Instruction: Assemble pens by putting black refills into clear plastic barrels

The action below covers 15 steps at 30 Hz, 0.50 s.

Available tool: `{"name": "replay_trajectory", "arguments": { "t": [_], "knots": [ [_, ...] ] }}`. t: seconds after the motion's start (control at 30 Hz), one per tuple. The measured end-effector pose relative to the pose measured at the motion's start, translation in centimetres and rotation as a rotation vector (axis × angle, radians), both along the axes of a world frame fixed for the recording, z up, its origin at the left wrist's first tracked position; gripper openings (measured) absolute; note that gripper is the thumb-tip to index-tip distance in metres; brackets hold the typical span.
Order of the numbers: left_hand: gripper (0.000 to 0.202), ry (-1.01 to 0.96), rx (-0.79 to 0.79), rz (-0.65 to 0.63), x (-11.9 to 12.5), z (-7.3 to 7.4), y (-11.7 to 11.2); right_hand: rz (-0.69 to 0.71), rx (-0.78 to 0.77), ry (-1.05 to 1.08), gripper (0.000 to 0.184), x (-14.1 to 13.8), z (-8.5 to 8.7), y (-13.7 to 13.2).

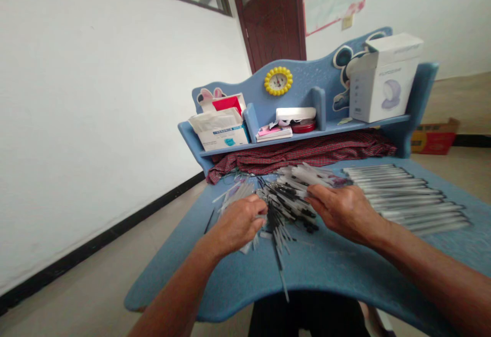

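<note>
A loose heap of thin pen refills and clear tubes [286, 199] lies in the middle of a blue desk [318, 265]. My left hand [240, 222] rests on the heap's left side, its fingers curled round a few clear tubes. On the heap's right side my right hand [339, 209] lies with its fingers bent down into the black-tipped refills. A neat row of assembled silver-grey pens [406, 199] is laid out to the right of that hand.
A red checked cloth [303, 154] lies under the desk's back shelf [307, 135]. On the shelf stand a white box [383, 79], a mask box [222, 133], booklets and a yellow clock [278, 81]. A white wall is left, a cardboard box [435, 137] on the floor right.
</note>
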<state>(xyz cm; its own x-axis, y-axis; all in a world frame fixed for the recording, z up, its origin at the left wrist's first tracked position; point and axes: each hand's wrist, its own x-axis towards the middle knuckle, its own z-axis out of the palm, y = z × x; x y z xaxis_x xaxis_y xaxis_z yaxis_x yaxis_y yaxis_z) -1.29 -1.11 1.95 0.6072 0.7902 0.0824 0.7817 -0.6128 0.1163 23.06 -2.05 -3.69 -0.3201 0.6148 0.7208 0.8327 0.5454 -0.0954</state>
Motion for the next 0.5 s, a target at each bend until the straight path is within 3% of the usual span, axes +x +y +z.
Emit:
{"name": "replay_trajectory", "arguments": {
  "t": [0.1,0.23,0.33,0.5],
  "knots": [
    [0.003,-0.491,-0.066,0.094,0.3,0.5,0.0,0.139,-0.115,0.346,0.017,0.0,1.0,-0.6],
    [0.019,-1.06,-0.306,0.228,1.6,0.1,-0.1,0.487,-0.498,0.971,0.016,-0.1,2.1,-1.0],
    [0.024,-1.244,-0.43,0.287,2.5,-0.6,0.0,0.649,-0.666,1.229,0.019,0.0,2.3,-1.0],
    [0.02,-1.393,-0.609,0.307,2.9,-1.3,0.3,0.699,-0.674,1.305,0.02,-0.2,2.0,-0.8]
  ]
}}
